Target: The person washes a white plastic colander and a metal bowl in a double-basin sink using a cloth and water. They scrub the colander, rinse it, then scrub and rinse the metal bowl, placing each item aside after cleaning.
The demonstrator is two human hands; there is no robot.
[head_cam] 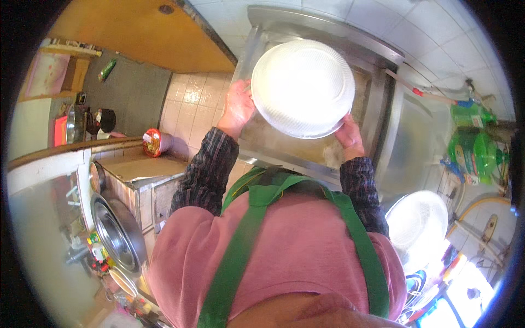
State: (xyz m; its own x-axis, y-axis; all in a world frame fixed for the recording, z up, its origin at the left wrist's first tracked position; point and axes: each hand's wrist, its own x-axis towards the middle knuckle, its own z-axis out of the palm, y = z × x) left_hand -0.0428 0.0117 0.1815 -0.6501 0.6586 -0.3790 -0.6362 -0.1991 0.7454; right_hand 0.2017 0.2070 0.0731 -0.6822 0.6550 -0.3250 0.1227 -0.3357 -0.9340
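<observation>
A round white plastic colander [303,88] with a finely ribbed wall is raised between my hands. Glare washes out its middle, so I cannot tell which side faces me. My left hand [238,107] grips its rim at the left. At the lower right, my right hand [350,137] holds the opposite part of the rim, with some fingers hidden behind it. Below the colander lies a stainless steel sink [324,35], its basin floor partly covered from view. Dark striped sleeves cover both forearms, and green apron straps cross a pink top.
To the right, a second white colander [418,229] stands beside my arm. Green plastic bottles [473,153] and a hose [439,97] are by the tiled wall. Leftward are a metal basin [117,235], a cabinet [137,168] and a red-rimmed tub [152,142]. An orange-brown panel [143,35] rises at upper left.
</observation>
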